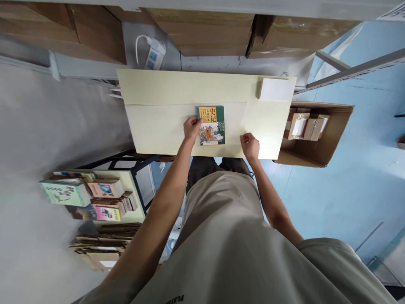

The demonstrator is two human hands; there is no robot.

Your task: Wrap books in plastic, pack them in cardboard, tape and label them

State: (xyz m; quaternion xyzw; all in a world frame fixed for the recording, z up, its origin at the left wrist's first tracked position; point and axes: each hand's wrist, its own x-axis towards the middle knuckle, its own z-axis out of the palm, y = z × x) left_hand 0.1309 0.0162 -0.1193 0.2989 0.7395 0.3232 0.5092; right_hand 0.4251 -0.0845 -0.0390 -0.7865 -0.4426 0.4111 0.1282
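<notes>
A book point(211, 126) with a green, yellow and illustrated cover lies flat on a large thin white sheet of paper point(158, 126). That sheet is spread over the pale yellow tabletop point(190, 86). My left hand point(191, 127) is closed on the book's left edge, its thumb over the cover and the other fingers partly hidden. To the right of the book, my right hand point(250, 145) is bent with its fingertips pressed together, close to the right edge of the sheet. Whether paper is caught between those fingertips cannot be made out.
A white stack point(276, 89) sits at the table's back right corner. An open cardboard box point(340, 135) holding small packets adjoins the right side. Cartons point(205, 33) and a power strip point(155, 54) are behind. Books point(65, 192) and flattened cardboard point(104, 240) stand at lower left.
</notes>
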